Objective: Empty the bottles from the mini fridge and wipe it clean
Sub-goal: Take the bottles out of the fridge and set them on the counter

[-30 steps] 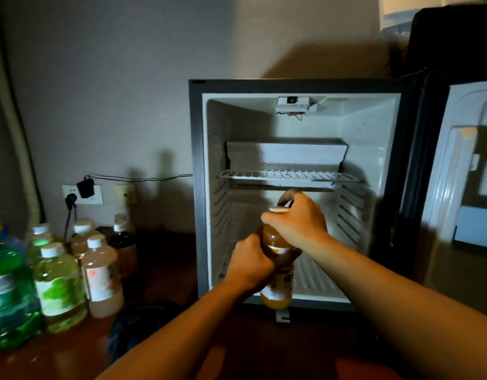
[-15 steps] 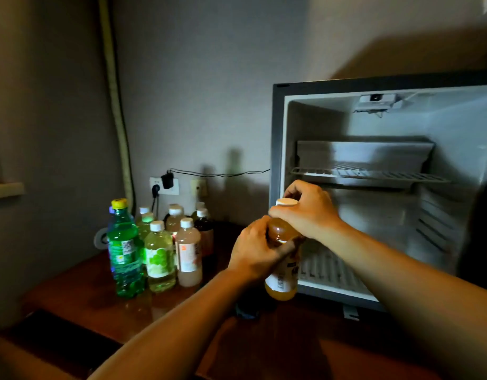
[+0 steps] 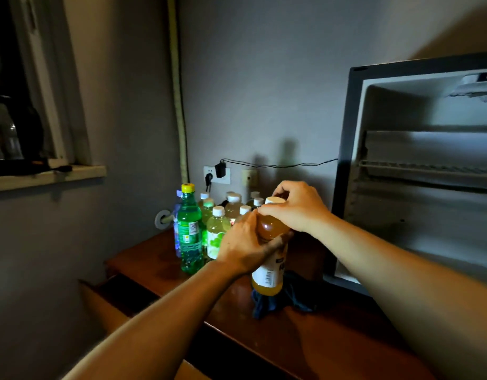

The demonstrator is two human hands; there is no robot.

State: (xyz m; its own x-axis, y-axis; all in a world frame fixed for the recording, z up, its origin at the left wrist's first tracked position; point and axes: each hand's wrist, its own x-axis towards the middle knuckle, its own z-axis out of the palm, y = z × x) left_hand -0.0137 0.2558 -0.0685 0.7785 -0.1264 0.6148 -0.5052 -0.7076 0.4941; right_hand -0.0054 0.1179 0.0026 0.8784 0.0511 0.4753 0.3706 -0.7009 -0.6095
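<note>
Bottle (image 3: 269, 266) label half hidden by both hands (image 3: 248, 246).

No wording is legible: the orange bottle's label (image 3: 269, 272) shows only a barcode (print too blurred to read).

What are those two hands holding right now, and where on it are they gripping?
One orange drink bottle with a white cap. The left hand wraps its upper body; the right hand grips its neck, just below the cap.
</note>
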